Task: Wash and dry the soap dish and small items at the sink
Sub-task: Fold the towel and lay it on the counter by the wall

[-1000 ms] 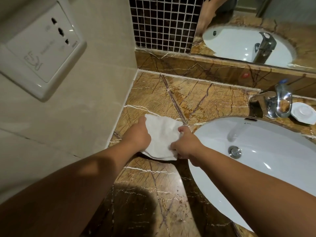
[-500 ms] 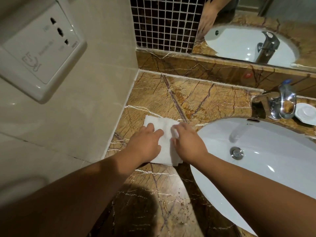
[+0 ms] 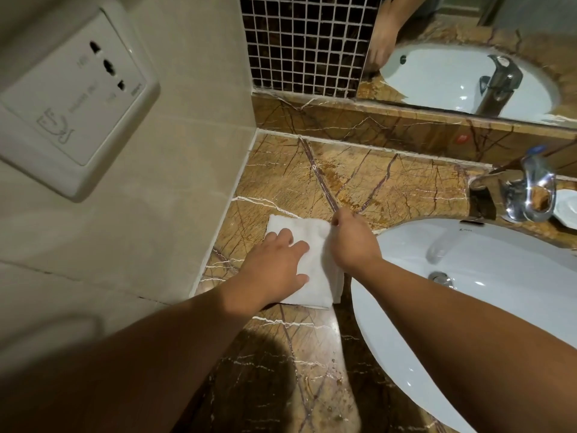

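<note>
A folded white cloth (image 3: 315, 276) lies flat on the brown marble counter (image 3: 359, 179), left of the white sink basin (image 3: 499, 295). My left hand (image 3: 274, 270) rests palm down on the cloth's left half with its fingers spread. My right hand (image 3: 352, 242) sits at the cloth's right edge, its fingertips pinched near the far right corner. A white soap dish (image 3: 566, 207) shows partly at the right edge behind the chrome tap (image 3: 527, 192).
A tiled side wall with a white socket plate (image 3: 75, 101) stands close on the left. A mirror (image 3: 468, 54) and a dark mosaic strip (image 3: 306, 45) run above the counter's raised back ledge. The basin drain (image 3: 440, 278) sits near my right forearm.
The crumpled cloth has been folded into a neat rectangle. My left hand moved from the cloth's left edge onto its top and flattened; my right hand shifted up to the far right corner.
</note>
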Action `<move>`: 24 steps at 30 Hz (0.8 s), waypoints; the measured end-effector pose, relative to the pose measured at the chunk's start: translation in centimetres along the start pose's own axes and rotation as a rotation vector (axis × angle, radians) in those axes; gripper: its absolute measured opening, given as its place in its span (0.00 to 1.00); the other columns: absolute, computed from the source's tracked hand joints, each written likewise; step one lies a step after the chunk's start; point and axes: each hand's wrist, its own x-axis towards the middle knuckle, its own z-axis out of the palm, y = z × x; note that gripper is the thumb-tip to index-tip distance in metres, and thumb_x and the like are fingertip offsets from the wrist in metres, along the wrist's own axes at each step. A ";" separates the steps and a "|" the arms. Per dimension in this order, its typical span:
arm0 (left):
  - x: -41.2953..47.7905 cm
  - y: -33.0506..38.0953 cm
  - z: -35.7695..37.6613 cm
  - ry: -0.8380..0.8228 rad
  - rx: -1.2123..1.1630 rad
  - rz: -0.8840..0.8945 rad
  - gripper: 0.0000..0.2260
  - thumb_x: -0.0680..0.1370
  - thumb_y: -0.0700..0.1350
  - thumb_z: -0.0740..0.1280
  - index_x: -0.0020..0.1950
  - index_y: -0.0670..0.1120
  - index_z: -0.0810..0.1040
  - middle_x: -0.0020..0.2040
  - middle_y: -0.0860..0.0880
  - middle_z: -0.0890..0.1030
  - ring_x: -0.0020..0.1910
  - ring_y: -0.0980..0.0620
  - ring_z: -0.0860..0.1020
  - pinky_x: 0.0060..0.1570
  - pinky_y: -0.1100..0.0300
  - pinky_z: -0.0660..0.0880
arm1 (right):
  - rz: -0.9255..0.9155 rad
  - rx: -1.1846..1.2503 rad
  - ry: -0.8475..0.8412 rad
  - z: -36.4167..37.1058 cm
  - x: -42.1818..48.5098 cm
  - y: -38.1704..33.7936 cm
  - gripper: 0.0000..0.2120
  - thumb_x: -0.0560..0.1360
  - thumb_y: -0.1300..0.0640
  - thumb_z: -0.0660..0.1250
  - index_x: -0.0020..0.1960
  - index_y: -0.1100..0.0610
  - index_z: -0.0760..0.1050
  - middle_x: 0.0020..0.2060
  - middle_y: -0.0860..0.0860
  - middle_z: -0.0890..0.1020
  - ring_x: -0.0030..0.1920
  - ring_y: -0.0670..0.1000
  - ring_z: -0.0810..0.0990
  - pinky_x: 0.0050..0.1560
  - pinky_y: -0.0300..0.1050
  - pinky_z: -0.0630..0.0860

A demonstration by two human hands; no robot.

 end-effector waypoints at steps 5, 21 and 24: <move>0.1 0.0 -0.1 0.016 0.003 0.039 0.23 0.76 0.54 0.62 0.71 0.56 0.64 0.69 0.47 0.65 0.66 0.45 0.63 0.57 0.50 0.69 | 0.163 0.076 -0.086 -0.5 0.1 0.6 0.21 0.74 0.56 0.66 0.62 0.59 0.64 0.43 0.55 0.77 0.42 0.58 0.78 0.36 0.49 0.71; 0.6 -0.3 0.1 -0.046 0.055 -0.003 0.31 0.77 0.58 0.59 0.78 0.55 0.52 0.80 0.47 0.51 0.77 0.44 0.49 0.72 0.46 0.54 | -0.333 -0.376 -0.189 1.0 -2.7 1.4 0.33 0.78 0.43 0.60 0.77 0.57 0.54 0.78 0.55 0.56 0.77 0.57 0.53 0.74 0.57 0.55; 0.6 -0.6 0.1 -0.138 0.057 -0.035 0.32 0.78 0.58 0.59 0.78 0.56 0.50 0.80 0.48 0.48 0.77 0.45 0.46 0.72 0.46 0.53 | -0.309 -0.389 -0.251 1.0 -3.2 1.3 0.34 0.79 0.43 0.58 0.78 0.57 0.50 0.79 0.54 0.52 0.77 0.57 0.50 0.76 0.54 0.51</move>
